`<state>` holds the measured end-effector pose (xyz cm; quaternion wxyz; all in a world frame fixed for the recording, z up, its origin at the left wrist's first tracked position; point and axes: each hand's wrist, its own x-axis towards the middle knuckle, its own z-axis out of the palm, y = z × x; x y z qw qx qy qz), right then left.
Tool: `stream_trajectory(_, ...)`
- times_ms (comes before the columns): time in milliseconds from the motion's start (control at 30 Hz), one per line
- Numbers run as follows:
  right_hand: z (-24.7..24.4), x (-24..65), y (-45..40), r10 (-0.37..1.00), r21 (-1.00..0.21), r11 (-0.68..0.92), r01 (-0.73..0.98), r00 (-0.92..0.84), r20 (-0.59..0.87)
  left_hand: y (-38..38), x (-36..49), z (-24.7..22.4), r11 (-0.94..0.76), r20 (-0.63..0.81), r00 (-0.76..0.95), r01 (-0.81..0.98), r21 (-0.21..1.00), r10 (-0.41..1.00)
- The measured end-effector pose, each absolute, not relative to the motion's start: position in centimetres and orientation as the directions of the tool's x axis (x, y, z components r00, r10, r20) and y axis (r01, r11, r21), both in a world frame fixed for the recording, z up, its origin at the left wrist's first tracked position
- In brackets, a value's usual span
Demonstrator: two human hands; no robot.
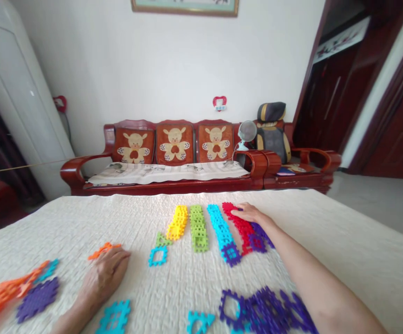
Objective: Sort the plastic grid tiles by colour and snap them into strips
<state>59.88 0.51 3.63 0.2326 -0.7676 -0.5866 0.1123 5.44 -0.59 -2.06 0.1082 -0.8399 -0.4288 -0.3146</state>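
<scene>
Head view: right hand (252,214), fingers outstretched, on red pieces (242,226); left hand (104,271), fingers half-curled at orange pieces (100,251), grip unclear.

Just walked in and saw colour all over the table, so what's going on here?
A person has both hands among toothed plastic pieces, partly grouped by colour. The right hand is at the far end of the red row. The left hand is at an orange piece; its fingertips are hard to make out. Left of the red row lie the blue row, green row and yellow row. A purple heap lies nearer, by the right forearm.
</scene>
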Motion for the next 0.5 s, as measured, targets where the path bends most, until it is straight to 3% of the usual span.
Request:
stream_trajectory(200, 4.9, 57.1, -2.5, 0.986, -0.476, -0.132, 0.869, 0.166, 0.031, -0.2, 4.7, -3.0, -0.648, 0.663, 0.452, 0.759, 0.066, 0.597)
stream_trajectory(400, 8.1, 54.2, -5.1, 0.995, -0.717, 0.061, 0.694, -0.096, -0.008, 0.0, 4.8, -2.8, -0.648, 0.665, 0.445, 0.758, 0.078, 0.6)
stream_trajectory(500, 9.3, 53.7, -3.8, 0.998, -0.787, 0.051, 0.615, -0.012, 0.055, -0.2, 4.8, -3.0, -0.63, 0.636, 0.438, 0.771, 0.098, 0.635)
